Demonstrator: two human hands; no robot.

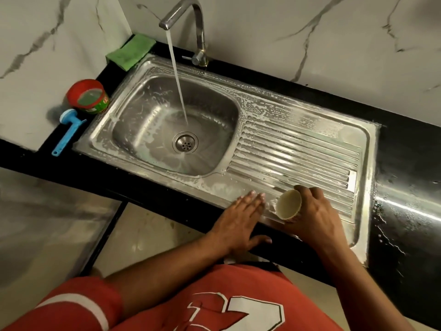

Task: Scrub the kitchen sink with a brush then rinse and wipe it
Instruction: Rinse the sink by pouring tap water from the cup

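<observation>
The right hand (pixel 317 211) curls round a small cup (pixel 288 204), tipped sideways over the drainboard of the soapy sink (pixel 298 149). Just left of it the left hand (pixel 241 218) lies flat, fingers straight, on the sink's front rim. The brush (pixel 68 130) lies on the desk (pixel 405 151), well off beyond the left hand.

One bench (pixel 405 151), one sink (pixel 298 149), one tap (pixel 201 32), one blue brush (pixel 69 132), one green sponge (pixel 131 52), one red tub (pixel 89 96), one cup (pixel 288 204), and two grips in there: left grip (pixel 238 218), right grip (pixel 319 216).
</observation>
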